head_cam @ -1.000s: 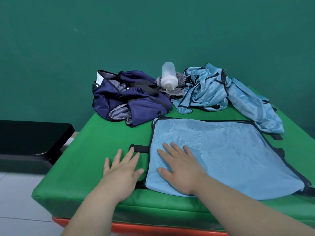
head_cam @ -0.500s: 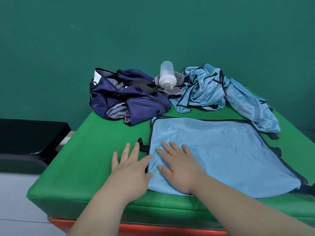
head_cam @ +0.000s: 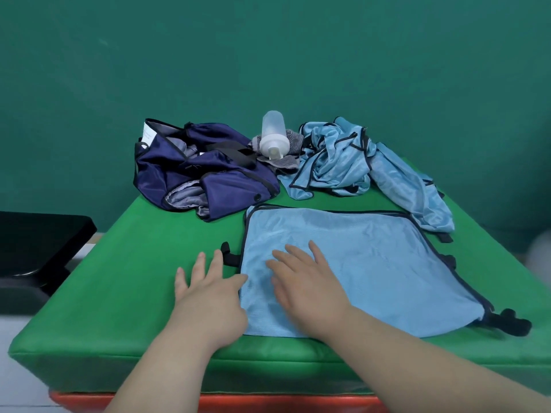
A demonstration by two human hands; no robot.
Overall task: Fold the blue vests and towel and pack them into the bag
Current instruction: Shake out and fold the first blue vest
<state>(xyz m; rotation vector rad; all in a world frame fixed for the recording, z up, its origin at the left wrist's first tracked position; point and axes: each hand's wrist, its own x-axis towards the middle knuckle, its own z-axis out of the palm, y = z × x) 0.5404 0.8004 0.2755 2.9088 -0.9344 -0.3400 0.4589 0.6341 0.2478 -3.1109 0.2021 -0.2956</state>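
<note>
A light blue vest (head_cam: 366, 263) with dark trim lies spread flat on the green padded table (head_cam: 125, 278). My right hand (head_cam: 304, 281) presses flat on its near left part, fingers straight. My left hand (head_cam: 211, 290) lies flat at the vest's left edge, over a black strap, thumb touching the cloth. A crumpled heap of light blue vests (head_cam: 351, 162) sits at the back right. The navy bag (head_cam: 202, 171) stands open at the back left. A grey striped towel (head_cam: 283, 159) lies between bag and heap, partly under a bottle.
A translucent bottle with a white cap (head_cam: 272, 135) lies on the towel. A black bench (head_cam: 35, 245) stands left of the table. The table's near edge has an orange base (head_cam: 268, 403). A green wall is behind.
My left hand has slid right, from the bare table to the vest's left edge. My right hand stays flat on the vest.
</note>
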